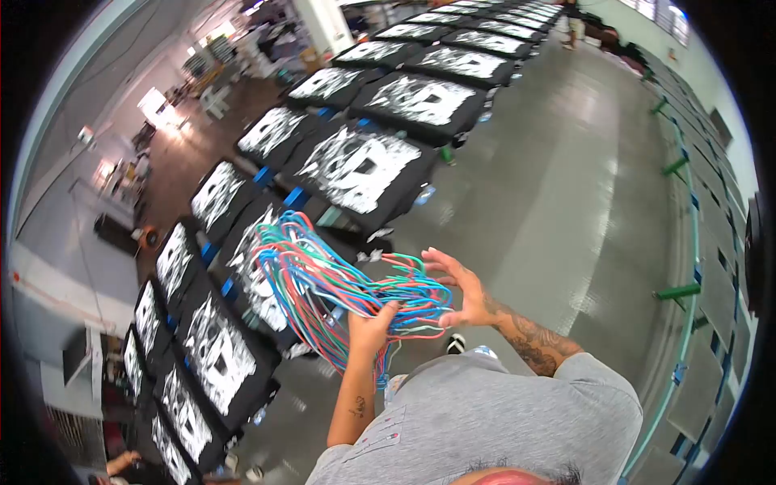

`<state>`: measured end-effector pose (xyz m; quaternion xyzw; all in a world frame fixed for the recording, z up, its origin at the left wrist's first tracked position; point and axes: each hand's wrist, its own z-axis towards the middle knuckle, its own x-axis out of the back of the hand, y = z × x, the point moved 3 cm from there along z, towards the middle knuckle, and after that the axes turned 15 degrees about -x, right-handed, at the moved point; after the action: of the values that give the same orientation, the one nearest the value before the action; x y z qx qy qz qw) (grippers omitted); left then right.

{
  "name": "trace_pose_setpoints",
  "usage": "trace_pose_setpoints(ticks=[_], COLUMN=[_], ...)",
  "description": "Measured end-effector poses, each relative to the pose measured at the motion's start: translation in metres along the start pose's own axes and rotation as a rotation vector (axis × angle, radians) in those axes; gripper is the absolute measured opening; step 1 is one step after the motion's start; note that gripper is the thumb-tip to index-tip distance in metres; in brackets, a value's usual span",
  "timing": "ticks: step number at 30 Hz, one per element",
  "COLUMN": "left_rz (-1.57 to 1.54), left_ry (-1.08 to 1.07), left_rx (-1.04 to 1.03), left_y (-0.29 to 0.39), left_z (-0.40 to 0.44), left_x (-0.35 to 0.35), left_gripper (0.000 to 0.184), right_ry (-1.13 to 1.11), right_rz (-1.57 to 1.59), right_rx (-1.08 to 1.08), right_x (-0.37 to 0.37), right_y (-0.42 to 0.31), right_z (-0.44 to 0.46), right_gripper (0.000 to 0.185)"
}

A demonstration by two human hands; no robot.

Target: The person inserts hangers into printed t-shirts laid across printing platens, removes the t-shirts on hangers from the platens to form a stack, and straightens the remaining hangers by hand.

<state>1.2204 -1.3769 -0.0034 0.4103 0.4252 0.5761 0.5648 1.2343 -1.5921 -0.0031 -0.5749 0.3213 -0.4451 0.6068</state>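
A thick bundle of looped cords (323, 271) in red, blue, green and white is held in front of my grey shirt. My left hand (373, 327) grips it near its right part, thumb on top; its other fingers are mostly hidden under the cords. The longer part of the bundle hangs to the left, over a printed black shirt (257, 275). At the right end of the loops is my right hand (459, 287), with fingers spread and curved around the cord ends. Whether those fingertips touch the cords is hard to tell.
Long rows of black shirts with white prints (360, 170) lie on boards to the left and ahead. A glossy grey floor aisle (550, 162) runs on the right, beside a rack with green brackets (677, 292). Another person (571, 24) stands far ahead; a person's arm (123, 462) shows at lower left.
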Motion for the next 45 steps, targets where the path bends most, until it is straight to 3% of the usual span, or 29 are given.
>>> trace_pose_setpoints(ticks=[3, 6, 7, 10, 13, 17, 18, 25, 27, 31, 34, 37, 39, 43, 44, 45], left_rz=[-0.442, -0.541, -0.511, -0.700, -0.999, -1.094, -1.138, -1.374, -1.536, -1.481, -1.403, -1.311, -1.317, -1.277, -1.274, -1.281], left_ry=[-0.080, -0.272, -0.287, -0.499, -0.666, -0.756, -0.805, -0.854, -0.818, -0.904, -0.998, -1.095, -1.185, -1.257, -1.231, -1.209], left_rx=[0.204, 0.329, 0.356, 0.427, 0.582, 0.773, 0.757, 0.528, 0.536, 0.577, 0.778, 0.857, 0.911, 0.923, 0.891, 0.888], left_y=[-0.026, -0.037, -0.040, -0.051, -0.080, -0.098, -0.105, -0.134, -0.135, -0.152, -0.175, -0.215, -0.206, -0.190, -0.189, -0.191], left_z=[0.031, 0.042, 0.043, 0.055, 0.068, 0.103, 0.116, 0.248, 0.284, 0.324, 0.326, 0.324, 0.336, 0.370, 0.380, 0.390], left_x=[-0.048, -0.106, -0.127, -0.174, -0.219, -0.269, -0.283, -0.377, -0.408, -0.468, -0.501, -0.542, -0.569, -0.633, -0.653, -0.674], left_gripper=[0.035, 0.040, 0.053, 0.060, 0.064, 0.073, 0.073, 0.082, 0.084, 0.103, 0.099, 0.090, 0.085, 0.083, 0.081, 0.081], right_ry=[0.224, 0.470, 0.552, 0.755, 0.808, 0.848, 0.909, 1.027, 1.001, 1.016, 1.130, 1.228, 1.286, 1.357, 1.277, 1.254], right_rz=[-0.291, -0.342, -0.370, -0.478, -0.687, -0.706, -0.723, -0.860, -0.945, -1.060, -1.108, -1.140, -1.151, -1.083, -1.071, -1.023], right_rx=[0.210, 0.403, 0.416, 0.454, 0.383, 0.367, 0.349, 0.504, 0.519, 0.499, 0.434, 0.338, 0.252, 0.203, 0.163, 0.189], right_x=[0.039, 0.051, 0.053, 0.076, 0.112, 0.162, 0.174, 0.295, 0.323, 0.371, 0.399, 0.421, 0.438, 0.508, 0.528, 0.550], right_y=[-0.040, -0.035, -0.032, -0.029, -0.039, -0.050, -0.054, -0.048, -0.052, -0.048, -0.028, -0.005, 0.002, 0.021, 0.030, 0.030], right_z=[-0.025, -0.048, -0.057, -0.072, -0.076, -0.050, -0.042, 0.034, 0.054, 0.087, 0.082, 0.069, 0.064, 0.056, 0.053, 0.052], right_gripper=[0.118, 0.112, 0.110, 0.106, 0.101, 0.071, 0.061, 0.050, 0.052, 0.056, 0.057, 0.057, 0.058, 0.082, 0.094, 0.093])
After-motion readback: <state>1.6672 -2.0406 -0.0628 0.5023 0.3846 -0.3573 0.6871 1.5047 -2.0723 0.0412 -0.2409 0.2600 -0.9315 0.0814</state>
